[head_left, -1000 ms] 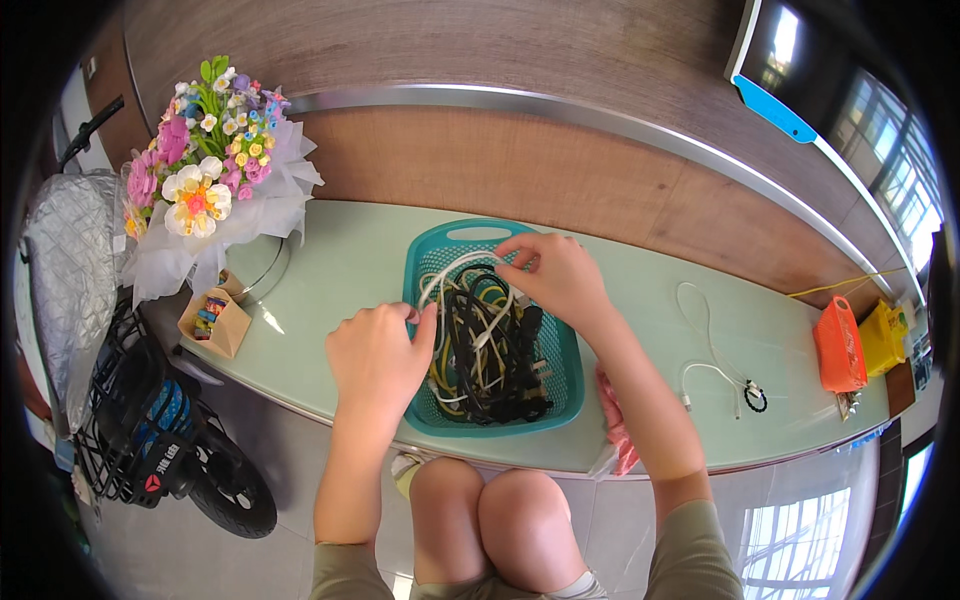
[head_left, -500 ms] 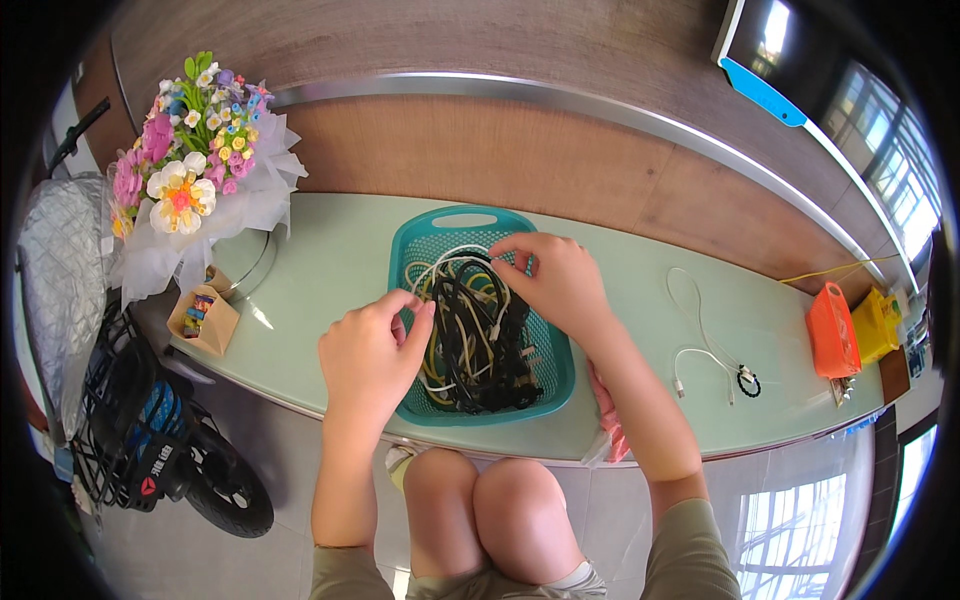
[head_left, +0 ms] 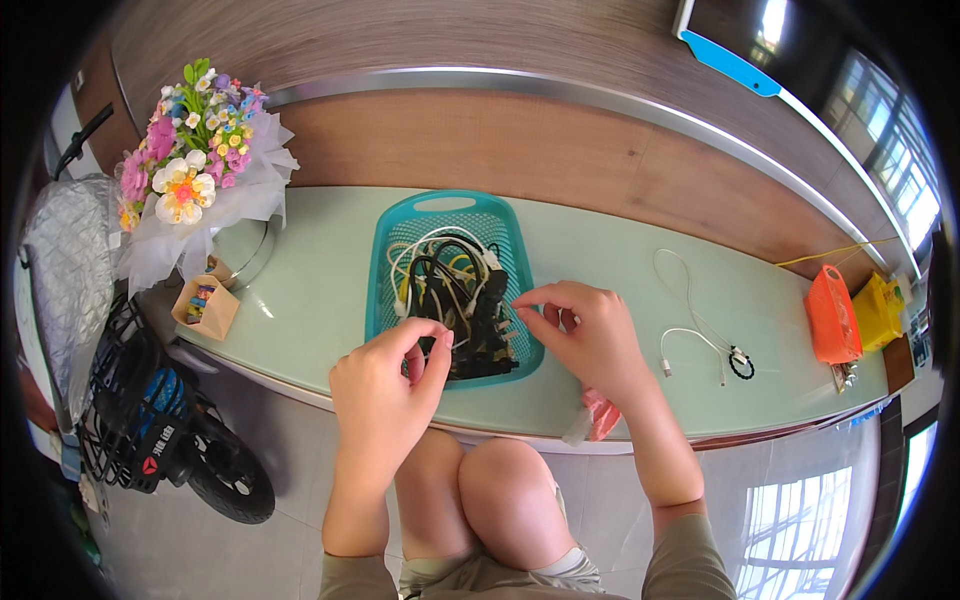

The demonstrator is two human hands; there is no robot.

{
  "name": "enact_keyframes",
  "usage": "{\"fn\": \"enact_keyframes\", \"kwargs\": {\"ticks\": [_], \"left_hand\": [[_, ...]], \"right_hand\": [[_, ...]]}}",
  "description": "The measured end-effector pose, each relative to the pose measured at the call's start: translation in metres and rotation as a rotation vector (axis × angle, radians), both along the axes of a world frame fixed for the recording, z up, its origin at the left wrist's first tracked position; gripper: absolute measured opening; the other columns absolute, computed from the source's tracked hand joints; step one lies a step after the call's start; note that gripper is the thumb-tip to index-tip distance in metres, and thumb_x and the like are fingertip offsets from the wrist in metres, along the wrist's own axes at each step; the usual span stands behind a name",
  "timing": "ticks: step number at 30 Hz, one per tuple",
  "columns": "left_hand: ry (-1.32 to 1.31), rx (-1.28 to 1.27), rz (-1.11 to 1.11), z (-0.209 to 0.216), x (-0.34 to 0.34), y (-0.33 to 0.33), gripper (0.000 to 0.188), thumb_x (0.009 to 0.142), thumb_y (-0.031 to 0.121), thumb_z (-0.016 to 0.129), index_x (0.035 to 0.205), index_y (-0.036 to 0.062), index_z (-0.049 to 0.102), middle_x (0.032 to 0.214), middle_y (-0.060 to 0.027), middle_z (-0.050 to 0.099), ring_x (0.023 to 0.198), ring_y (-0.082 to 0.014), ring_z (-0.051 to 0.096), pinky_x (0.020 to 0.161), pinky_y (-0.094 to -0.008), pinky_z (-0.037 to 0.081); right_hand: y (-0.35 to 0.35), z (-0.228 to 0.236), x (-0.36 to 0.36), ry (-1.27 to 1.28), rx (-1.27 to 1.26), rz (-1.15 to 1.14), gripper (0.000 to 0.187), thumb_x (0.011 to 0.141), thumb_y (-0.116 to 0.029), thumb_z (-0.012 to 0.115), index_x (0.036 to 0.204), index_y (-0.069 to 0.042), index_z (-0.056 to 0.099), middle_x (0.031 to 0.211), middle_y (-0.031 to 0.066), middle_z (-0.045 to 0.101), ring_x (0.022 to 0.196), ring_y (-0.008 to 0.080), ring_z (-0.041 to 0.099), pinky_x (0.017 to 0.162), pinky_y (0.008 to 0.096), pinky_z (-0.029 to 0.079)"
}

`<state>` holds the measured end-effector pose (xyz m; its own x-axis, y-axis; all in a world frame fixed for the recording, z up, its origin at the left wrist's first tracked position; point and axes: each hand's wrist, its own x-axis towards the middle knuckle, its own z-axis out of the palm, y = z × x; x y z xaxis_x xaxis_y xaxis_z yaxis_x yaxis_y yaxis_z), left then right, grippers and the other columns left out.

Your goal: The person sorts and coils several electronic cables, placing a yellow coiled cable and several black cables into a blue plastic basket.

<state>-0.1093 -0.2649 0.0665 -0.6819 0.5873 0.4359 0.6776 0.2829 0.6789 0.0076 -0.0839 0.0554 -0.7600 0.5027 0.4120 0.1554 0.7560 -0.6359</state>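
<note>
A teal plastic basket (head_left: 525, 240) with a perforated wall stands on the pale green glass tabletop in front of me. Inside it lies a tangled heap of cables (head_left: 447, 285), black, white and yellowish, with black and white plugs among them. Over the basket's near left part hangs my left hand (head_left: 388, 385), thumb and forefinger pinched; whatever is between them is too small to make out. My right hand (head_left: 588, 335) hovers by the basket's right rim. Its thumb and forefinger are curled, with a narrow gap between the tips, and no cable shows in it.
White cables (head_left: 692, 320) and a black beaded loop (head_left: 740, 364) lie to the right. Farther right stand an orange basket (head_left: 832, 315) and a yellow container (head_left: 878, 312). A pink packet (head_left: 600, 415) rests at the near edge. A bouquet (head_left: 190, 170) and a small paper box (head_left: 207, 307) are left.
Both hands have drawn back toward me from the cable heap, the right one also moving outward past the basket's rim. Black cables in the heap now arch higher. The whole view has shifted slightly.
</note>
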Motion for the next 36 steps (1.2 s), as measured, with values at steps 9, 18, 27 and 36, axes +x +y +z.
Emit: {"fn": "enact_keyframes", "kwargs": {"ticks": [9,18,27,36], "left_hand": [[0.044,0.054,-0.141,-0.001,0.046,0.02,0.004,0.085,0.01,0.071,0.087,0.0067,0.072,0.057,-0.0011,0.054,0.046,-0.0081,0.04,0.044,-0.0253,0.028],[0.036,0.042,-0.328,-0.003,0.083,0.057,0.005,0.084,0.013,0.073,0.085,0.0077,0.071,0.056,-0.0015,0.053,0.044,-0.0104,0.042,0.043,-0.0262,0.03],[0.074,-0.085,-0.441,-0.031,0.112,0.103,0.009,0.085,0.022,0.071,0.084,0.0125,0.071,0.056,-0.0042,0.058,0.046,-0.0189,0.054,0.046,-0.0324,0.038],[0.125,-0.138,-0.522,-0.059,0.136,0.149,0.011,0.085,0.023,0.069,0.08,0.0135,0.068,0.051,-0.0011,0.053,0.055,-0.0241,0.061,0.054,-0.0379,0.045]], "right_hand": [[0.004,-0.006,0.056,-0.017,-0.033,-0.058,0.009,0.084,-0.018,0.072,0.092,-0.016,0.076,0.068,0.0016,0.064,0.054,0.0159,0.058,0.051,0.0304,0.045],[0.019,-0.022,0.107,0.035,-0.03,-0.163,0.008,0.084,-0.017,0.073,0.09,-0.014,0.077,0.068,0.0023,0.064,0.055,0.0152,0.059,0.051,0.0295,0.045],[0.039,-0.041,0.149,0.064,-0.054,-0.274,0.009,0.082,-0.015,0.073,0.091,-0.014,0.077,0.068,0.0014,0.064,0.052,0.0131,0.055,0.049,0.0288,0.043],[0.074,-0.07,0.198,0.064,-0.064,-0.497,0.008,0.083,-0.015,0.074,0.09,-0.015,0.076,0.064,-0.0001,0.061,0.047,0.0134,0.049,0.047,0.0289,0.04]]}}
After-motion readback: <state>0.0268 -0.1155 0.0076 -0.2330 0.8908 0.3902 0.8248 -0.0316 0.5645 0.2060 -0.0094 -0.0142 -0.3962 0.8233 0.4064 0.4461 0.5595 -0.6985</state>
